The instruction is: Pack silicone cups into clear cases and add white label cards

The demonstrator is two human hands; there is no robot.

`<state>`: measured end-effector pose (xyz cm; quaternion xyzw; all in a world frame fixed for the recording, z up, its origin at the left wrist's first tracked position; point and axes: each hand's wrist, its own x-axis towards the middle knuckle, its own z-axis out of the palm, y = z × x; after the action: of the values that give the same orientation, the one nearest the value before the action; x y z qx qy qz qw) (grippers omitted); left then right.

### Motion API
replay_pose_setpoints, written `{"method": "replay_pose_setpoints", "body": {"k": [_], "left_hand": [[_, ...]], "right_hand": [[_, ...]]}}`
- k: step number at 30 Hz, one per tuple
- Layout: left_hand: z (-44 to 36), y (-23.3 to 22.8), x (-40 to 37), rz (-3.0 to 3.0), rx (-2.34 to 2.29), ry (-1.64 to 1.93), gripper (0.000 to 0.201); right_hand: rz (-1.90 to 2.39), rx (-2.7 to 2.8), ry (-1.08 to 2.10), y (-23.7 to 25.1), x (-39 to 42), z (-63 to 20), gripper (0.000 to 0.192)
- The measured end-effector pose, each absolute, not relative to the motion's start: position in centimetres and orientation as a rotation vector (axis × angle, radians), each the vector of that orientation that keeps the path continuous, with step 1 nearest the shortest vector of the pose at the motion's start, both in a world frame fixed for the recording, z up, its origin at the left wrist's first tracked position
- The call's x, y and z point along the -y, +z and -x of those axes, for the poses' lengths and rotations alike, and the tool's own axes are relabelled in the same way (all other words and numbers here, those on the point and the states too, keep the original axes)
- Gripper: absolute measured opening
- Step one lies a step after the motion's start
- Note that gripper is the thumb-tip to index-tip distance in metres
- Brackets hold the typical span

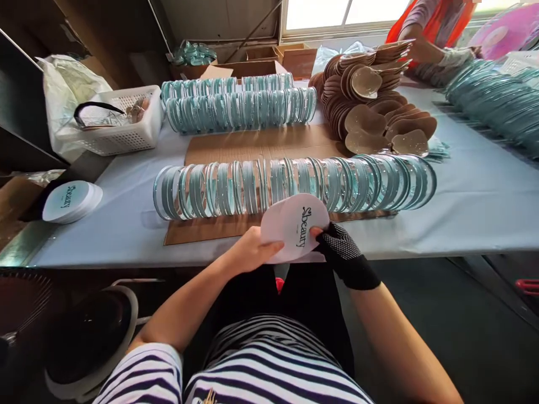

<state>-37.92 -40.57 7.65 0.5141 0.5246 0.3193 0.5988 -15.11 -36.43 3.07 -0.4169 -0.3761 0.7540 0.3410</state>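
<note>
Between my two hands is a stack of white rounded cards [286,221] printed with "beauty" lettering, held over the table's front edge. My bare left hand [257,248] grips the stack's left side, thumb on top. On the right side, my right hand [340,247] in a black fingerless glove pinches it with the thumb near the print. Just beyond the cards lies a long row of clear round cases with teal-looking rims [295,182], standing on edge side by side. Under that row is a flat brown cardboard sheet [202,231].
Another pile of printed white cards [72,201] sits at the left. A white basket [130,134] stands behind it. Further rows of clear cases [240,109] and stacked brown shaped pieces [366,126] lie farther back. A co-worker's arm [429,50] reaches in at the upper right.
</note>
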Motion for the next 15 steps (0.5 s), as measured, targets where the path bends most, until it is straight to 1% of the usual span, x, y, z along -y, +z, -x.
{"method": "replay_pose_setpoints", "body": {"k": [2,4,6,7,10,11,13,15], "left_hand": [[37.9,8.5,40.9,-1.137,-1.074,0.745,0.048],[37.7,8.5,41.1,-0.999,-0.871,0.756,0.061],[37.6,8.0,40.9,-0.919,-0.831,0.799,0.067],[37.5,7.7,40.8,-0.925,-0.887,0.819,0.065],[37.5,7.6,40.7,-1.068,-1.195,0.842,0.049],[37.5,7.7,40.8,-1.100,-1.233,0.829,0.045],[37.3,8.0,40.8,-1.063,-1.103,0.792,0.048],[37.0,7.5,40.4,-0.935,-0.898,0.802,0.057]], "right_hand": [[0.999,0.989,2.056,4.2,36.9,14.9,0.055],[0.848,0.971,2.186,4.5,37.5,14.8,0.067],[0.823,0.958,2.191,4.2,37.5,15.0,0.073],[0.876,0.955,2.152,3.9,37.4,15.0,0.071],[1.102,0.969,1.966,3.5,36.8,14.7,0.059],[1.130,0.974,1.937,3.5,36.7,14.5,0.057],[1.061,0.980,1.982,3.5,36.6,14.1,0.060],[0.940,0.971,2.065,3.3,36.6,14.2,0.066]]}}
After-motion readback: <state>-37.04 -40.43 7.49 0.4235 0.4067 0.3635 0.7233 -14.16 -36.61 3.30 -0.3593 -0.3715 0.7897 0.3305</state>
